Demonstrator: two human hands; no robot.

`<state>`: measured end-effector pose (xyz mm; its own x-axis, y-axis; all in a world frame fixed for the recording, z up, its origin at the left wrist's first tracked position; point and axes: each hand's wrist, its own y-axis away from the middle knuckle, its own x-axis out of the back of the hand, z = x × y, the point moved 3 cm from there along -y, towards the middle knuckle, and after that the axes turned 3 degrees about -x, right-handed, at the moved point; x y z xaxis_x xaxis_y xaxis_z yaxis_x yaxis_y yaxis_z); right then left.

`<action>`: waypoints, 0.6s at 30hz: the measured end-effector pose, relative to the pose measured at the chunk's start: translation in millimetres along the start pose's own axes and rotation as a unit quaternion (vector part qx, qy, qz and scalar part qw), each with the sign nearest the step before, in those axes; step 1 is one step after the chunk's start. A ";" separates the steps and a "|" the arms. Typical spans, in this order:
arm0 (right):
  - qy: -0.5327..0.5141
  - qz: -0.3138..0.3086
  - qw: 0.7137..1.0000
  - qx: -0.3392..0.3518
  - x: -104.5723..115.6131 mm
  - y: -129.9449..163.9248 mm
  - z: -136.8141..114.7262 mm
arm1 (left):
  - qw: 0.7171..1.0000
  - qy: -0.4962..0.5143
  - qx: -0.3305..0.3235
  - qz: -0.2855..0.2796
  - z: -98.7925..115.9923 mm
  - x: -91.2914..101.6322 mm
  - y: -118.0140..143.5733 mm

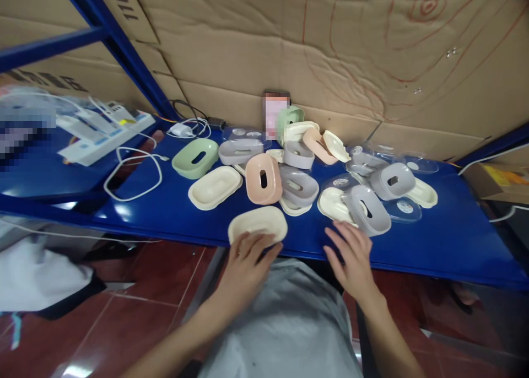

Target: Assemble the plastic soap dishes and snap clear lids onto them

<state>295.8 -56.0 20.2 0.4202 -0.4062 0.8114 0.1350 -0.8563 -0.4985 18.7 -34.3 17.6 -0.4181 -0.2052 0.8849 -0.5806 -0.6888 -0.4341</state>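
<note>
A shallow cream oval dish [258,221] lies at the table's front edge. My left hand [249,257] rests over its near rim, fingers spread and slightly bent, with no firm grip visible. Farther right, my right hand [351,254] is open at the table edge, its fingers apart and empty. It is closest to a grey slotted oval shell [369,211] and a cream dish [334,204] beside it. Behind the left hand's dish stands a peach slotted shell [270,193] on its side, between another cream dish [215,188] and a grey shell [300,189].
More slotted shells, including a green one [194,160] and a grey one [392,181], crowd the blue table [446,235] with clear plastic lids [403,210]. A phone [270,111] leans against the cardboard behind. On the left are a power strip [107,138] and white cable [132,196].
</note>
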 end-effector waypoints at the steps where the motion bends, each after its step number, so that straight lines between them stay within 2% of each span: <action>1: -0.014 -0.028 0.999 0.021 -5.3 -4.6 -9.3 | 0.999 0.023 -0.033 -0.012 6.6 -4.0 -1.9; 5: -0.057 -0.098 0.991 0.075 -15.5 -19.1 -32.2 | 0.987 0.085 -0.134 -0.029 23.0 -17.2 -13.6; 8: -0.063 -0.108 0.988 0.086 -12.0 -20.2 -31.3 | 0.984 0.093 -0.150 0.006 21.3 -18.6 -20.8; 10: -0.036 -0.077 0.994 0.063 -5.5 -16.5 -18.5 | 0.987 0.092 -0.125 0.041 13.5 -15.7 -22.2; 12: 0.028 0.001 1.000 -0.006 4.0 -11.0 4.6 | 0.989 0.086 -0.095 0.077 3.1 -12.3 -20.9; 15: 0.138 0.117 0.977 -0.114 19.5 -0.5 43.2 | 0.986 0.095 -0.079 0.115 -10.5 -10.7 -17.5; 18: 0.141 0.137 0.973 -0.120 33.1 6.5 62.9 | 0.982 0.123 -0.083 0.118 -16.3 -13.9 -16.3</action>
<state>367.0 -55.0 24.6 0.1429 -0.6723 0.7264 -0.1755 -0.7395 -0.6499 22.6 -8.9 9.6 -0.6989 -0.1586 0.6974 -0.5438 -0.5155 -0.6623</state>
